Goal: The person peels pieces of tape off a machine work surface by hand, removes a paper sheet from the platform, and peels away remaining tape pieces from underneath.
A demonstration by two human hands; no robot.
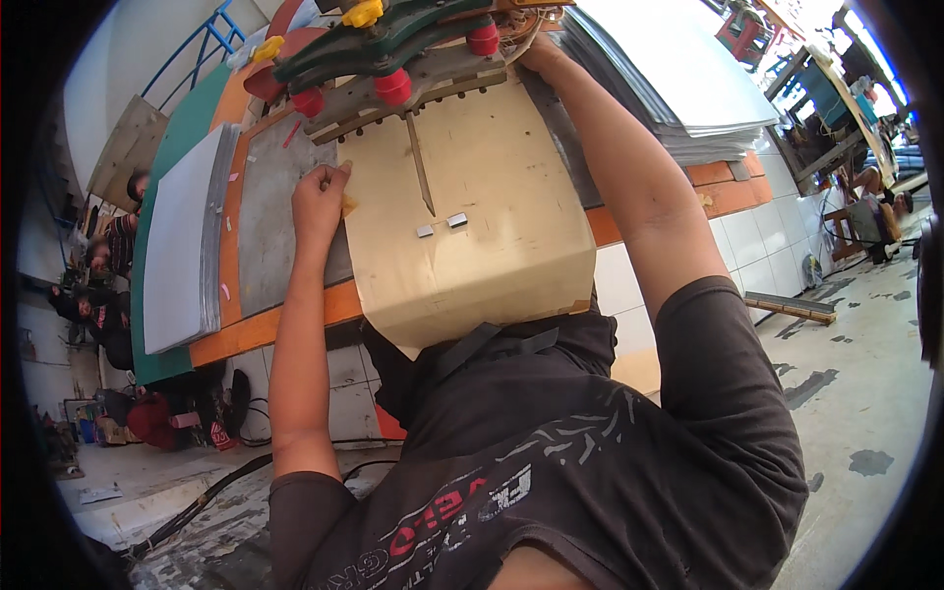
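A tan sheet (472,265) lies in front of me, its near edge curving down over the table edge toward my lap. My left hand (320,202) is at its left edge, fingers curled and fingertips together; what they pinch, if anything, is hidden. Above the sheet's far part stands a green machine head (393,54) with red cylindrical knobs (393,87) and a metal bar. My right hand (536,54) reaches to the right end of this head, its fingers mostly hidden. A narrow pointed strip (421,167) and two small metal blocks (456,220) rest on the sheet.
White sheets are stacked on the left (182,246), and a taller stack of sheets (678,79) stands at the right. The table has an orange edge (265,324). Other people (108,285) are at the far left. Cables (197,501) run across the floor.
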